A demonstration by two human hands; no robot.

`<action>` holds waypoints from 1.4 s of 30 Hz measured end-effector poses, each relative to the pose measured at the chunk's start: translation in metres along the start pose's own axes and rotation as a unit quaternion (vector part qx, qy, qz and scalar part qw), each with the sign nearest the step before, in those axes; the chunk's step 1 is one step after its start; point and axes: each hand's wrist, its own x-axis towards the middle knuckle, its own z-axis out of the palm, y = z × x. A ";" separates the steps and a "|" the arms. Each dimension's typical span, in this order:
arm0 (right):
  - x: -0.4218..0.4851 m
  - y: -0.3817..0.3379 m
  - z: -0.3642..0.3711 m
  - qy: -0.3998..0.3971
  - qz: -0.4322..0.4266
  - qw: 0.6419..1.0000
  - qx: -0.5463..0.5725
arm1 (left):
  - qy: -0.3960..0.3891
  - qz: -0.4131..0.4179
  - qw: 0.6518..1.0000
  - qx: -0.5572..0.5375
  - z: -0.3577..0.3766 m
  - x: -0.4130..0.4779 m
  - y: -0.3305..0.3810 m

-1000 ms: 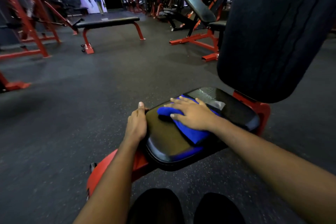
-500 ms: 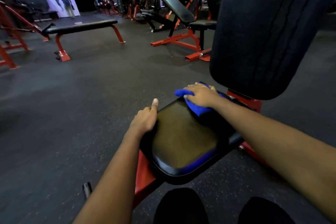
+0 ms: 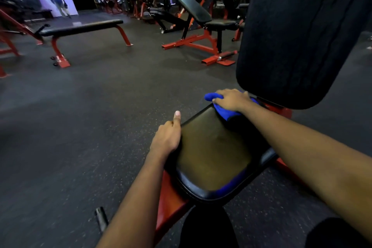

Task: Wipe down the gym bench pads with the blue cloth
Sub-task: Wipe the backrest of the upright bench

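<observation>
Two hands are on the job. The right hand (image 3: 231,99) lies palm-down on the blue cloth (image 3: 226,114), its fingers (image 3: 218,94) curling over the bunched far fold and holding it against the pad. The left hand (image 3: 167,139) grips the left edge of the seat pad (image 3: 213,153), thumb stretched along the top rim; the other fingers wrap under the side, out of sight.

Location of the cloth: far end of the seat pad, at the corner nearest the upright back pad (image 3: 298,36) and just below that pad's lower edge; whether cloth and back pad touch cannot be told. The seat pad's long axis runs away from the person, up and to the right in the head view; the cloth sits at the far end of that axis, with the pad's bare length lying between it and the person. The red frame (image 3: 169,197) shows beneath the near left corner.

Assessment: the seat pass appears to be at its outer limit. The coming stroke would be either a pull back along the long axis toward the body or a lift onto the back pad directly above; the right hand is the nearer to both, the left serving only as a brace. Risk: the bunched cloth may cover a narrow strip per pass.
</observation>
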 end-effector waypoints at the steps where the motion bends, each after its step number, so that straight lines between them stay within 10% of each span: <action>1: 0.001 0.000 0.000 0.003 0.004 1.000 0.001 | 0.004 -0.003 1.000 -0.007 0.000 0.000 0.000; 19: -0.028 0.044 -0.002 0.022 -0.027 0.998 0.061 | 0.032 -0.022 0.999 -0.021 0.002 -0.002 -0.001; 33: -0.112 0.083 0.019 0.118 0.103 0.979 0.133 | 0.035 -0.004 0.999 -0.007 -0.001 -0.013 0.000; 42: -0.178 -0.025 0.050 0.168 0.171 0.966 0.097 | 0.033 -0.010 0.999 -0.011 -0.002 -0.013 0.001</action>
